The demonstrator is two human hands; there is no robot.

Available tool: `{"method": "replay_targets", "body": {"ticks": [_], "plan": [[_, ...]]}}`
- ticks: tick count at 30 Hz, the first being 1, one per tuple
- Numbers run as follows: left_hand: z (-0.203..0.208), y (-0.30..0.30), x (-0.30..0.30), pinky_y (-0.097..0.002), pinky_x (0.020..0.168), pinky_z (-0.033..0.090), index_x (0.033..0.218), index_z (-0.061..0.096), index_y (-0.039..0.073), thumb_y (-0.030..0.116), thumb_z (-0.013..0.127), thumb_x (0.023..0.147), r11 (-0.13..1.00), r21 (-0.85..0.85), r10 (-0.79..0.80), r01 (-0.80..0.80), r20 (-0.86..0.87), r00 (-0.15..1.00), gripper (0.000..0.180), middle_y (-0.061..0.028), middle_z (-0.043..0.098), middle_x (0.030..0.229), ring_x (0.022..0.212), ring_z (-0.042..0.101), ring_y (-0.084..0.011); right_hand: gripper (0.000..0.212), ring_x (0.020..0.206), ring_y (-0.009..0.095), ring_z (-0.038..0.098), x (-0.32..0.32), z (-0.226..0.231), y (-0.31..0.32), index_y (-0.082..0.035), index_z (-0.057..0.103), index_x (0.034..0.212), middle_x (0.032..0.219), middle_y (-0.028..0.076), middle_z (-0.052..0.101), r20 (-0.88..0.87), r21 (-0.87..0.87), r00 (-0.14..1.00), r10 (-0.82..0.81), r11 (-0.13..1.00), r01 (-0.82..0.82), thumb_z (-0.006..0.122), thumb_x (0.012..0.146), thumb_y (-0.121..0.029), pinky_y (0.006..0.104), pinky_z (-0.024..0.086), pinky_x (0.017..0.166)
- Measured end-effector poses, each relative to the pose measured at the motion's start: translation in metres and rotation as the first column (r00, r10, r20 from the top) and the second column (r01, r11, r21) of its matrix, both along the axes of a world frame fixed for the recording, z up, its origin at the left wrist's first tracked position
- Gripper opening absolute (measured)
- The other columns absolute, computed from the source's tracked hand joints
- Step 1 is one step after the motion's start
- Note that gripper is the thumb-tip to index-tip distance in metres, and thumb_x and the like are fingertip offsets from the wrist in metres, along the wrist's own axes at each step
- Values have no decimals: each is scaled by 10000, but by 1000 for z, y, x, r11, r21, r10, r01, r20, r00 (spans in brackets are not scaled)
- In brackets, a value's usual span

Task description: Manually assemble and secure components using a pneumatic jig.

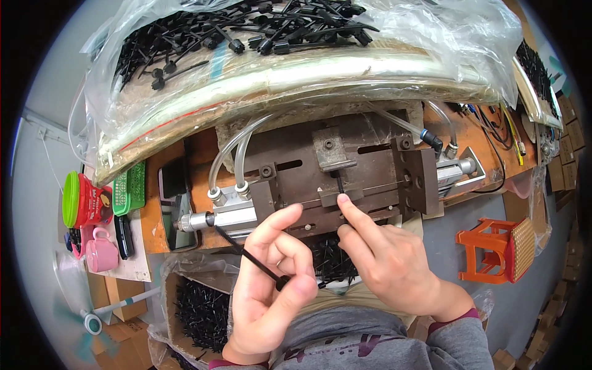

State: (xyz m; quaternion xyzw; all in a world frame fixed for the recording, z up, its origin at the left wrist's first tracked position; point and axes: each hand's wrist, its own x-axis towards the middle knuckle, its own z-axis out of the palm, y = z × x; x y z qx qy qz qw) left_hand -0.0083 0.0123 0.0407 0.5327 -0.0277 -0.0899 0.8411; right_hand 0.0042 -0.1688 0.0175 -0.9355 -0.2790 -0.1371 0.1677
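My left hand (271, 277) is closed on a thin black plastic rod (259, 262) with a knobbed end, pinched near the knob. The rod's far end points up and left, in front of the air cylinder. My right hand (394, 262) has its index finger stretched onto the small block in the middle of a dark metal fixture (302, 139). Its other fingers are bent, and I see nothing held in them. A small black piece (337, 179) lies in the fixture just beyond that fingertip, under a steel bracket (330, 151).
Pneumatic cylinders (231, 216) (453, 172) with clear hoses flank the fixture. A plastic-lined tray (277, 80) heaped with black rods stands behind. A phone (176, 203), green basket (129, 188) and pink mug (102, 253) sit left. An orange stool (487, 250) stands right; a box (179, 339) of black parts is below.
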Motion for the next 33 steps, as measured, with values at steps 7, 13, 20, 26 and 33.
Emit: {"method": "replay_targets", "body": {"ticks": [7,13,20,26,33], "plan": [[5,15,2,-414,1042,497,1503,316,-88,-154,466,910,976,147,-182,162,131,975,615,-224,486,1357,1252,568,-329,199,658,124,642,5,12,-7,-22,606,918,1143,192,671,6,-64,999,41,997,-41,656,760,-132,259,511,569],[4,26,-7,-322,851,606,1266,601,-79,-104,692,811,876,461,-4,-141,298,954,465,-246,618,1265,1094,680,-312,261,670,124,621,66,62,-26,-57,716,945,928,46,722,244,298,963,-117,954,41,842,717,-80,244,458,532],[-19,-8,7,-231,544,456,946,745,51,76,911,635,542,707,-165,-453,619,768,354,-47,622,948,672,542,-103,267,799,183,644,165,102,-34,-11,657,1054,948,83,686,566,-171,823,-53,969,179,737,849,-163,302,518,685],[-47,-30,15,-274,573,501,913,706,24,93,854,654,368,737,-328,-567,673,663,307,-162,671,1251,666,598,-183,374,958,344,668,192,83,-5,-57,663,1102,1023,137,701,289,-172,946,-147,964,202,773,806,-256,440,529,819],[-47,-32,22,-254,590,495,921,706,58,153,826,702,272,763,-431,-587,641,634,267,-135,673,1273,628,629,-152,304,756,234,648,195,73,-21,-95,697,1103,877,73,661,447,80,894,-17,997,-20,763,818,-177,342,517,723]]}}
